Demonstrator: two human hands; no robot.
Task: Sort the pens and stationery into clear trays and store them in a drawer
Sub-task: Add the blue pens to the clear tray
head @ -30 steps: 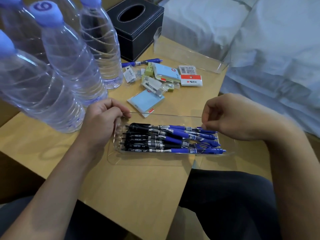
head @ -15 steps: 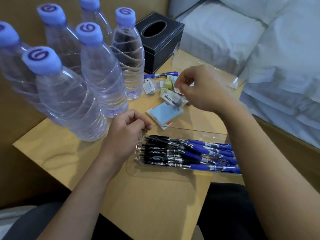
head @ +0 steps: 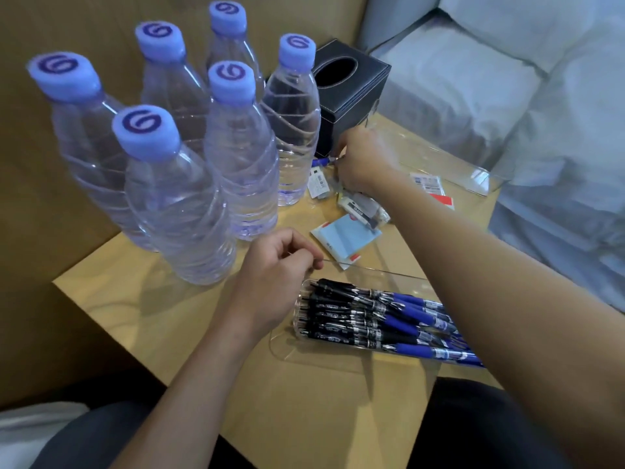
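Observation:
A clear tray [head: 341,358] near the table's front edge holds several blue and black pens [head: 378,321]. My left hand [head: 274,275] pinches the tray's far left rim. My right hand [head: 363,160] reaches to the back of the table and pinches one end of a loose blue pen [head: 321,161] lying beside the black tissue box. Below that hand lie a blue sticky-note pad [head: 345,240], wrapped erasers [head: 363,208] and small packets [head: 427,184]. A second clear tray [head: 473,174], with nothing in it, stands at the back right.
Several water bottles [head: 179,204] with blue caps crowd the table's left half. A black tissue box [head: 348,96] stands at the back. White bedding [head: 541,113] lies to the right of the wooden table [head: 304,418].
My right hand has moved from the pen tray over the stationery pile to the loose blue pen at the back. My left hand stays on the tray rim. The camera has tilted.

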